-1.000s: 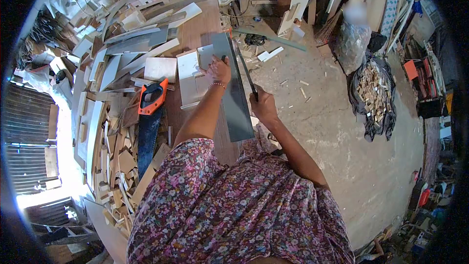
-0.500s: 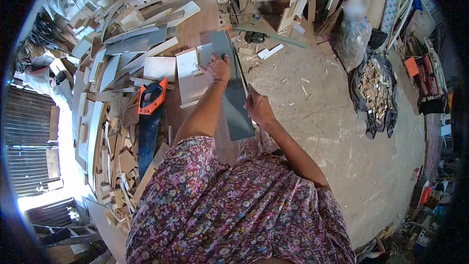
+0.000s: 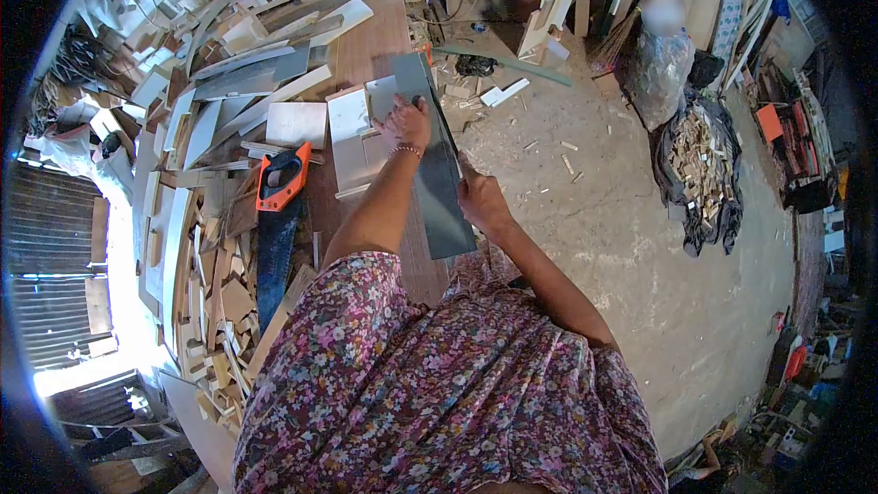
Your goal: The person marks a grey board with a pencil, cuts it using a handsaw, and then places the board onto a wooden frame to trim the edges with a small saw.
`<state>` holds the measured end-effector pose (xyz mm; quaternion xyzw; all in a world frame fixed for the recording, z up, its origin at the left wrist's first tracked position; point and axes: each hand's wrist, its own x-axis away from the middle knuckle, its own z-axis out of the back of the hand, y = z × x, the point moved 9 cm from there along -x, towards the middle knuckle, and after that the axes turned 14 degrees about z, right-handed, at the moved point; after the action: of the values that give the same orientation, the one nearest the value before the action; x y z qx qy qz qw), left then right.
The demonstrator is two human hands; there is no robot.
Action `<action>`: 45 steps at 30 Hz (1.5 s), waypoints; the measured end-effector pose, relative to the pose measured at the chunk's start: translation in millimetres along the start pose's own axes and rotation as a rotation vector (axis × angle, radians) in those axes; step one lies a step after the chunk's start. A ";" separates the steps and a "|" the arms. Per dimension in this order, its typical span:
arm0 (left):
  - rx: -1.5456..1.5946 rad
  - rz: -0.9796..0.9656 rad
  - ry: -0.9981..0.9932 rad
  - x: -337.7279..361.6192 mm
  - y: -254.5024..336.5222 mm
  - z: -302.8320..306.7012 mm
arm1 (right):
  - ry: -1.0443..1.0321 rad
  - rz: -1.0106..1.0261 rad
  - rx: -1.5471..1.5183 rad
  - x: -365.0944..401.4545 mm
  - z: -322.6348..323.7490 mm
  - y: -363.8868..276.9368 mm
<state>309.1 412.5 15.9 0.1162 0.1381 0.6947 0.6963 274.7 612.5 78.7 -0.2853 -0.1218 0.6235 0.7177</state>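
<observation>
dark grey board [image 3: 445, 206]: lies along the right edge of the bench [image 3: 377, 41], its long side running from toward the far edge to the near right corner, close to the wearer's lap.

left hand [image 3: 403, 123]: fingers apart, palm down, at the board's left long edge and over the pale panel [image 3: 352, 154] beside it; resting on, not wrapped round.

right hand [image 3: 485, 201]: curled closed at the board's right long edge, apparently clamped on a slim dark tool [image 3: 454, 141], mostly hidden; exact kind cannot be told.

handling (judged): thin, narrow sheet, likely light for its length and stiff, little bend expected. face has a smooth sheen, so may slide under a dry palm. edges and corners probably chip before the face marks.

hold: flat palm mid-length, weight over the bench, fingertips clear of the right edge. to lift, pinch both long edges near the middle; one-end grip would probably let it tip.
</observation>
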 end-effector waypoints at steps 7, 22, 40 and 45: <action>-0.012 -0.004 -0.020 9.7 4.5 17.8 | -0.171 -0.068 0.052 -4.9 15.9 -26.0; -0.050 -0.168 0.259 23.1 19.4 57.2 | -0.317 -0.126 0.027 14.4 3.6 -21.3; -0.017 0.068 -0.055 -18.0 16.2 29.5 | -0.123 0.383 0.143 -25.8 -23.9 -15.1; 0.050 0.081 -0.054 10.3 2.4 27.4 | 0.191 0.557 0.152 -31.9 -13.6 -1.9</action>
<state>316.6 423.7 42.0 0.1578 0.1316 0.7151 0.6681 277.3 578.2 74.6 -0.3105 0.0765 0.7740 0.5465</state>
